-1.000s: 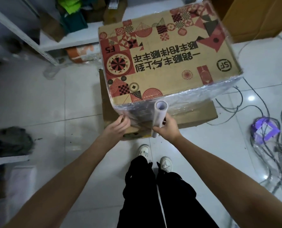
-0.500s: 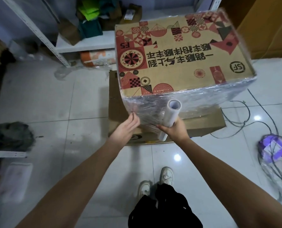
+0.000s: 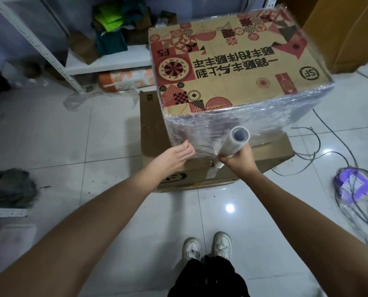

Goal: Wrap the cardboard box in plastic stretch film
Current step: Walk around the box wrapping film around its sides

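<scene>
Printed cardboard box (image 3: 232, 67) sits on a plain lower carton (image 3: 153, 133), upper centre-right of frame. Side walls carry clear stretch film (image 3: 264, 118); printed top reads bare exc. film lapping the edges.

R hand (image 3: 240, 159) at approx 6 o'clock of the box, just below its near face. Fingers curled round the lower part of the film roll (image 3: 234, 144); grip closed on roll. Roll tilted, open core end pointing toward 1 o'clock and up at camera, touching or just off the near face; cannot tell which. A short web of film runs from roll toward 9 o'clock onto the near-left corner.

L hand (image 3: 174, 156) at approx 7 o'clock of the box, at 9 o'clock from the roll. Fingers extended, fairly straight, tips against the film at the near-left corner; not wrapped round anything.

Surrounds: white tile floor (image 3: 50, 136); metal shelf unit (image 3: 106, 63) at 11 o'clock w/ mixed goods; loose cables (image 3: 354, 189) at 3 o'clock; white shoes (image 3: 206, 247) at 6 o'clock, frame bottom.
</scene>
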A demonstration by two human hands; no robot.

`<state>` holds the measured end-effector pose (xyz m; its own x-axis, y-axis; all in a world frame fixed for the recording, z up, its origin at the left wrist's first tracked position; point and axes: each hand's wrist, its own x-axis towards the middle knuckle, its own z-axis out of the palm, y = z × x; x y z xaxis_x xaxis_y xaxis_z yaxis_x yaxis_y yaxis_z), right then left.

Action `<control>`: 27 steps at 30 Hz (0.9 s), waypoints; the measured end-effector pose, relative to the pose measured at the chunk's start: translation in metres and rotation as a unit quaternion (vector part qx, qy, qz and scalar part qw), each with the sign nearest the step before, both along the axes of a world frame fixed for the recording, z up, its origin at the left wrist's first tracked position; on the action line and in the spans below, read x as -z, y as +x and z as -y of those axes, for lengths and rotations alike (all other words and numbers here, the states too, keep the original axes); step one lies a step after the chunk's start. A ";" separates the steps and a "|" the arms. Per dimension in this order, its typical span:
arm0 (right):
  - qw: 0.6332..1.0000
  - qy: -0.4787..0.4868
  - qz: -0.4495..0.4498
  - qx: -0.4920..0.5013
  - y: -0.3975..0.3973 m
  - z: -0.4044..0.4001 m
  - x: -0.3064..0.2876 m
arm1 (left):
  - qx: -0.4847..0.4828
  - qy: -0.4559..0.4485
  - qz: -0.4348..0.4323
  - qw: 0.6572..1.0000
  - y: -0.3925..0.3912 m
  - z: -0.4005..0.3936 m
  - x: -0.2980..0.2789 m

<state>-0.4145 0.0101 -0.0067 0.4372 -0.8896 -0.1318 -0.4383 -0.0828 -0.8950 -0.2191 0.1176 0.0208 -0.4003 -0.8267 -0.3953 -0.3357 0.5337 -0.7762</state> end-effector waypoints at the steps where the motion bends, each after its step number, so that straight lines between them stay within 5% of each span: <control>1: 1.000 0.005 0.001 -0.003 -0.001 0.001 -0.001 | 0.006 0.008 0.009 1.000 0.000 0.002 0.001; 10: 0.999 0.046 0.016 -0.021 -0.014 0.012 -0.006 | 0.030 0.004 -0.008 1.000 0.006 0.005 0.009; 22: 0.999 0.042 0.007 0.027 -0.012 0.009 0.012 | 0.245 -0.070 0.057 0.965 0.010 0.067 -0.020; 27: 0.998 0.034 -0.043 0.008 -0.010 0.020 0.008 | 0.193 -0.078 0.102 0.973 0.011 0.066 -0.023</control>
